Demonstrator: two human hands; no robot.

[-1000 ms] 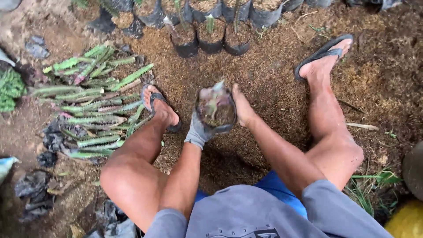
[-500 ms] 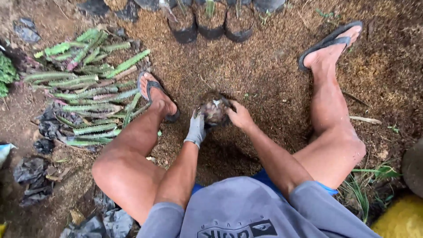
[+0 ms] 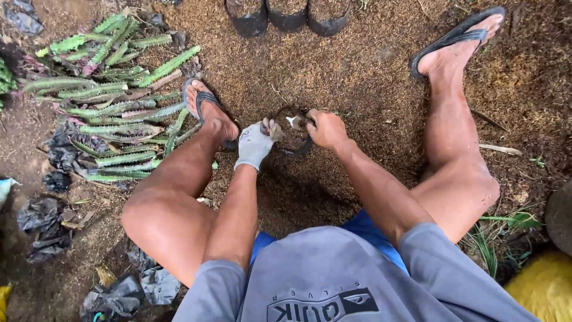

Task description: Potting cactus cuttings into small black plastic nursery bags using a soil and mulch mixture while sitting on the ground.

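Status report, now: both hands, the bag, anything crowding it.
Gloved left hand and bare right hand grip the small black plastic grow bag's rim. Bag on ground between feet. Green cactus cuttings lie apart, leftward.

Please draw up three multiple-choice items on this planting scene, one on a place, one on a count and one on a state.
1. Where does the heap of green cactus cuttings lie?
A. Beside the left foot
B. Beyond the right foot
C. On the person's lap

2. How many filled black grow bags stand in the row at the top edge?
A. One
B. Three
C. Six

3. How are the hands covered?
A. Both gloved
B. Both bare
C. Left hand gloved, right hand bare

Answers:
1. A, the cuttings lie on the ground next to the left foot in its sandal.
2. B, three bags stand side by side.
3. C, the left hand wears a grey glove while the right hand is bare; both grip the rim of a small black bag on the soil.
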